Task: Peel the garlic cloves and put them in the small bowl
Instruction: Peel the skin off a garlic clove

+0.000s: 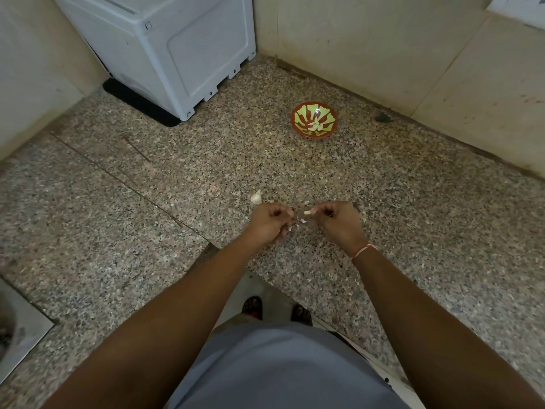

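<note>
Your right hand [339, 219] pinches a garlic clove [307, 213] at its fingertips, the clove's long axis pointing toward your left hand [269, 221]. That hand's fingers are curled, apparently on a scrap of skin (too small to be sure). The small bowl [314, 120] sits farther back on the table [147, 202], slightly nearer the right hand, with peeled cloves inside. A garlic bulb [256, 198] lies just beyond the left hand.

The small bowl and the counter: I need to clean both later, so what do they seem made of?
Small bowl: likely glazed ceramic or melamine, since a highlight glints on its painted inside. Counter: probably polished granite, given the speckled grain and seams between slabs.
</note>
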